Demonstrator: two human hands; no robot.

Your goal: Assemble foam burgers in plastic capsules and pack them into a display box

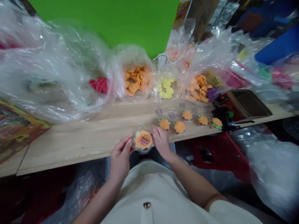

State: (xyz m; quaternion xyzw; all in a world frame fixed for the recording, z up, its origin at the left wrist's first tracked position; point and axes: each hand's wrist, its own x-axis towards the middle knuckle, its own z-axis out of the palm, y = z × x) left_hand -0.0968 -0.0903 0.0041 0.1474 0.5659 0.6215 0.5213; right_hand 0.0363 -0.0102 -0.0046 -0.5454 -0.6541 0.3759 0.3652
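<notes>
At the front edge of the wooden table, a toy burger in a clear round plastic case [143, 139] is held between my two hands. Its orange top carries a printed burger logo, and green shows around the rim. My left hand [121, 155] pinches the case at its left side. On the right side, the closed fingers of my right hand [161, 140] grip the case edge. Just beyond my right hand stand more toy burgers, among them one with a ruffled green layer [163, 124] and another beside it [179, 127].
Small clear plastic pieces [172, 115] lie behind the burgers. Open plastic bags hold orange discs [135, 81], yellow pieces [166, 88] and red pieces [99, 85]. A dark tray [251, 104] sits at the right, a printed box [17, 130] at the left. A green panel [105, 21] rises behind.
</notes>
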